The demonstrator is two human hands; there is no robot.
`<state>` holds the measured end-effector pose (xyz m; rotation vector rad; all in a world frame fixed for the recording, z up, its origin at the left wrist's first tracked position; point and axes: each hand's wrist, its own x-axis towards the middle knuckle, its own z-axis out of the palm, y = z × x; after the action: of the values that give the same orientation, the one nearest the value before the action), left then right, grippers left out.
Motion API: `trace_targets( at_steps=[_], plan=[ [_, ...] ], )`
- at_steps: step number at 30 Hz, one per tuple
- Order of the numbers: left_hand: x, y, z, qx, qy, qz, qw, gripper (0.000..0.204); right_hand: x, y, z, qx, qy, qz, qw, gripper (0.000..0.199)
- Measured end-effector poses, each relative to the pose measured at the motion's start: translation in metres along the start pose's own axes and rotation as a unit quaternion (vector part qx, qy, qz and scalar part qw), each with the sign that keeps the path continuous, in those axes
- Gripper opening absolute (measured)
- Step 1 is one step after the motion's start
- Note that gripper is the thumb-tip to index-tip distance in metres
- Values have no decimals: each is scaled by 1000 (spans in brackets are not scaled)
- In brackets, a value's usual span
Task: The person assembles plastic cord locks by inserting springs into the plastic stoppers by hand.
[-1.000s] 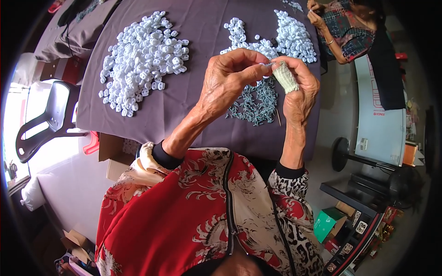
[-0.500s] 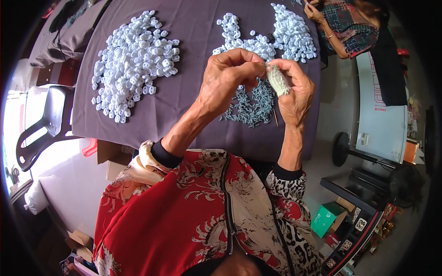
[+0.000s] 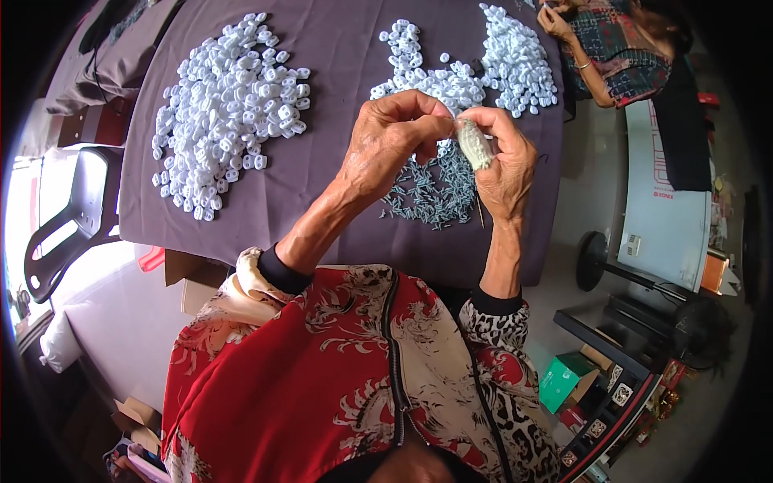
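Note:
Both hands meet over the near part of a purple-grey covered table, fingertips almost touching. My left hand (image 3: 394, 141) is closed in a pinch; what it holds is too small to make out. My right hand (image 3: 509, 161) is closed too, index finger bent toward the thumb, its grip hidden. A pale green, ribbed fabric cover (image 3: 475, 145) appears to sit over the right thumb. Just below the fingers lies a heap of small grey-green screw-like pegs (image 3: 435, 193). Behind them spreads a heap of small white plastic pieces (image 3: 435, 84), partly covered by my left hand.
A large pile of white pieces with oval openings (image 3: 225, 113) lies at left, and another white pile (image 3: 519, 60) at far right. A thin stick (image 3: 481, 211) rests by my right wrist. A co-worker's hand (image 3: 555, 22) is at the far right corner. A black chair (image 3: 76, 213) stands left.
Both hands have shifted slightly left together, still fingertip to fingertip. The view has moved a little. The piles look the same.

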<state>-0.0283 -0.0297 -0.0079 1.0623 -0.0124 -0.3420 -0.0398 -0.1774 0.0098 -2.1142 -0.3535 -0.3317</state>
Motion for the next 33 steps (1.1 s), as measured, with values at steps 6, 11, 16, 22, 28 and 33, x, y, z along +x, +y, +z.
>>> trace_targets(
  at_steps=[6, 11, 16, 22, 28, 33],
  plan=[
    [0, -4, -2, 57, 24, 9, 998, 7, 2, 16, 1, -48, -35, -58, 997, 14],
    [7, -19, -13, -14, 33, 8, 999, 8, -6, 34, 10, -51, -64, 23, 996, 16],
    [8, -23, -12, -38, 2, -17, 999, 8, -1, 23, 6, 20, -40, 55, 997, 14],
    [10, -13, -6, -44, -5, 12, 999, 8, 3, 13, 11, 73, 19, -5, 997, 12],
    [12, 2, 0, -61, -36, 62, 996, 7, 13, 14, 7, 249, 50, -32, 967, 14],
    [9, 9, -3, -100, -40, 90, 990, 14, 27, 4, -9, 240, -31, -41, 969, 15]
  ],
)
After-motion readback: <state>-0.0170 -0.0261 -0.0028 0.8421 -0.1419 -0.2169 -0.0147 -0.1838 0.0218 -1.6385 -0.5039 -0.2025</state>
